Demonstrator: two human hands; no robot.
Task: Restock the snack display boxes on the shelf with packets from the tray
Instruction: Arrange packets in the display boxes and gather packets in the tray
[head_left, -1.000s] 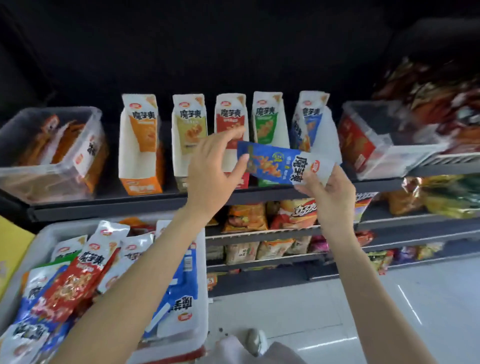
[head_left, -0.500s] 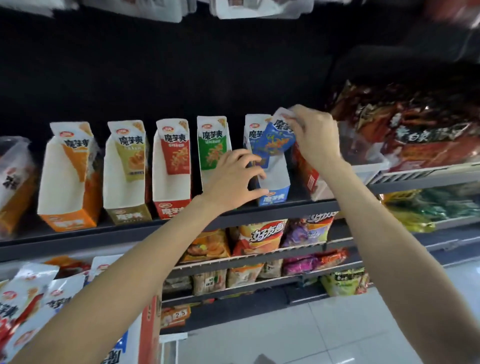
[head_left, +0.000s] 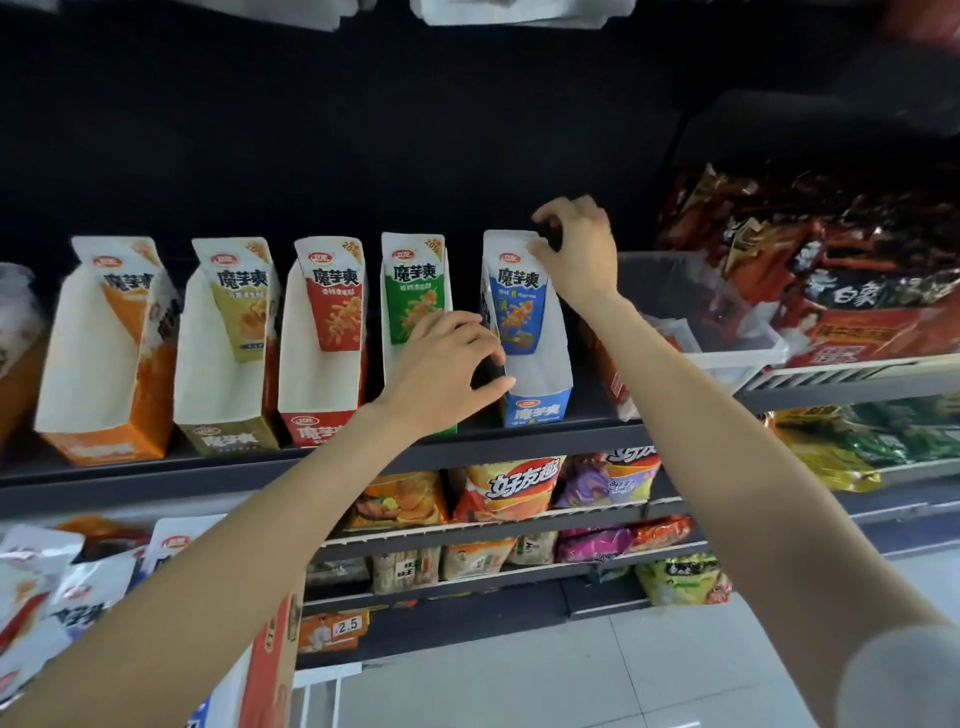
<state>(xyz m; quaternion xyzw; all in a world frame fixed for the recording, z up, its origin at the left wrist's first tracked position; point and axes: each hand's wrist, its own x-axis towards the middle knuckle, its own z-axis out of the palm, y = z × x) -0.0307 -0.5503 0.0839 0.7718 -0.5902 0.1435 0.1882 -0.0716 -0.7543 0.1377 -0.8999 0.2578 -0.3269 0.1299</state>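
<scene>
Landmark: blue display box (head_left: 537, 387), rightmost of five upright cartons on the shelf (head_left: 218, 470).

Blue packet (head_left: 517, 306) standing inside the blue display box, long axis upright, printed face forward, leaning back against the box's tall rear panel. Top edge of packet level with the top of the box.

Right hand (head_left: 579, 254) at the top right corner of the blue display box, fingers curled, fingertips (head_left: 540, 249) touching the packet's upper corner or the box rim; cannot tell which, nor whether pinching. Nothing else held in it.

Left hand (head_left: 441, 374) just left of the blue display box, low, in front of the green box (head_left: 413, 291). Fingers curled loosely, thumb tip touching or nearly touching the blue box's left wall. Holding nothing.

Tray (head_left: 270, 670) far down and left of the blue display box, more packets (head_left: 72, 597) heaped in it, red, white and blue.

Judgement: packet seated; next move likely a reach back for stock. Tray lies down-left, on the left hand's side, so left hand nearer. Packets in tray lying flat and mixed, so a turn to upright needed before dropping into a box. Boxes left of the blue one each showing one packet at the rear, white floor bare in front.
</scene>
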